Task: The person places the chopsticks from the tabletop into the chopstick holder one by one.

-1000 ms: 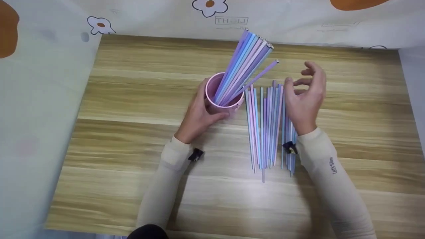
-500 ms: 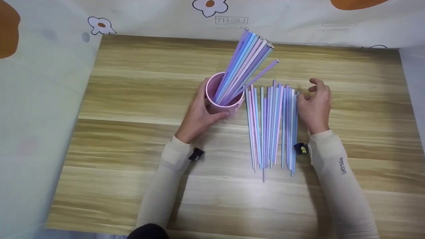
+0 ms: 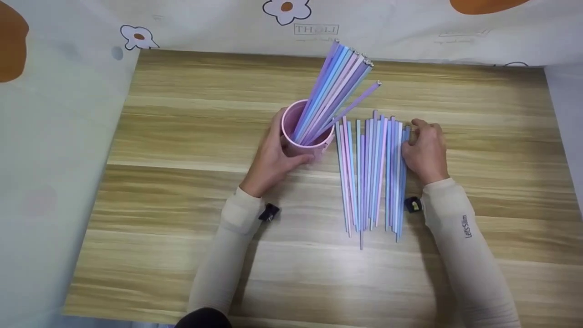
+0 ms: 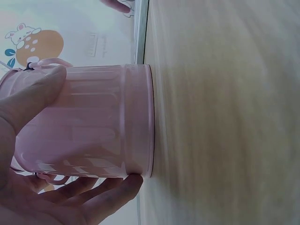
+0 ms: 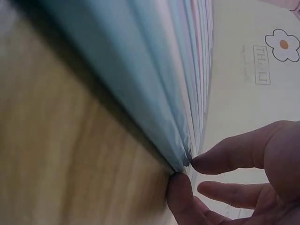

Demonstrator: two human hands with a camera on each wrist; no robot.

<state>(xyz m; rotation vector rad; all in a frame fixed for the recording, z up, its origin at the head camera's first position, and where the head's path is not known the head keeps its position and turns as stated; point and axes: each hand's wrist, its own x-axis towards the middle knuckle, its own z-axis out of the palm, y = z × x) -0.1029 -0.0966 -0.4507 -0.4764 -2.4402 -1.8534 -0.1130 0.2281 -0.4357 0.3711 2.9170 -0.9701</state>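
My left hand (image 3: 273, 157) holds a pink cup (image 3: 288, 132) from its left side, thumb along the near wall. In the left wrist view the cup (image 4: 93, 117) has small handles, and its base is at the tabletop. A bunch of long thin pastel sticks (image 3: 334, 91) leans out of it to the right; one purple stick (image 3: 360, 100) leans lower. Several similar sticks (image 3: 371, 173) lie side by side on the table. My right hand (image 3: 428, 152) is at their right edge. In the right wrist view its thumb and forefinger pinch the end of the outermost blue stick (image 5: 140, 117).
A wood-grain table (image 3: 182, 228) carries everything. A pale patterned sheet (image 3: 387, 27) with flowers hangs along the back edge. Black clips or small devices (image 3: 269, 212) sit at both wrists. The cup stands just left of the lying sticks.
My right hand came down from above the sticks, moved right, then settled at the right edge near their far ends. The left hand and the cup stayed in place.
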